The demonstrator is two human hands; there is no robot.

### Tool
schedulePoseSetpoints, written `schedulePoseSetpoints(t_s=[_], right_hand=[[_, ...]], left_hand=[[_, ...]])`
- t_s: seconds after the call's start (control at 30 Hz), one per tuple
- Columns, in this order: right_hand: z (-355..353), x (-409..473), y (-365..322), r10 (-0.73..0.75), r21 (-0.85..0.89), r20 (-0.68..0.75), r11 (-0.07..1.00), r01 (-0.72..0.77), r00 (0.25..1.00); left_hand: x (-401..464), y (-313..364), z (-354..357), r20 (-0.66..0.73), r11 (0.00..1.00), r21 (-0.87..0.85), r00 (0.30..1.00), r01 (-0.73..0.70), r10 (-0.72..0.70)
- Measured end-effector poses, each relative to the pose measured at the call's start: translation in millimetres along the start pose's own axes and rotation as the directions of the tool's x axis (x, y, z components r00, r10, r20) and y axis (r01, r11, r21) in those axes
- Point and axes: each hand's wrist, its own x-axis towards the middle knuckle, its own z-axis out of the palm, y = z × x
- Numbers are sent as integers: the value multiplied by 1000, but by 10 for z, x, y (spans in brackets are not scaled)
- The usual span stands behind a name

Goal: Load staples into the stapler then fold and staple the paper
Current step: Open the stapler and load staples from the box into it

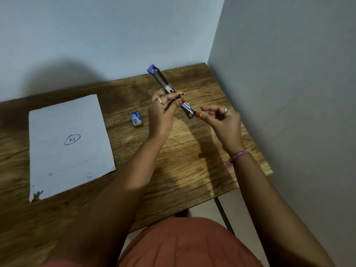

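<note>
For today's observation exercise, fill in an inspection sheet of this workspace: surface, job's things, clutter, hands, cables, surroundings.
Surface: wooden table, in a corner.
Job's things: stapler swung open, held above the table; staple box and paper lying flat, apart.
Clutter: nothing seen.
Hands: left hand grips the stapler; right hand pinches at its lower end.
Cables: nothing seen.
Surroundings: pale walls behind and right.

Your white paper sheet [69, 147] bears a circled handwritten "14", upside down to you; the small blue staple box [136, 118] print is unreadable.
</note>
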Motion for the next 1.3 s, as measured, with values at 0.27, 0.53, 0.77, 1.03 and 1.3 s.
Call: schedulePoseSetpoints(t_s=[0.27,0.53,0.77,1.03,1.3], right_hand=[[184,14,-225,-106,-236,32,965,110,994],[235,3,-379,-158,-327,48,930,165,986],[253,-42,-503,-213,-487,86,843,227,973],[283,-37,-553,-255,-535,72,806,253,964],[295,-44,-503,-217,-524,102,818,238,971]], left_hand=[[-41,51,24,-20,999,18,999,-46,47],[-89,81,-2,-9,1000,-18,1000,-21,21],[-161,186,-15,-20,997,-80,1000,0,-2],[-164,212,-19,-41,993,-118,999,12,-17],[-166,163,-51,-51,984,-161,995,78,-87]])
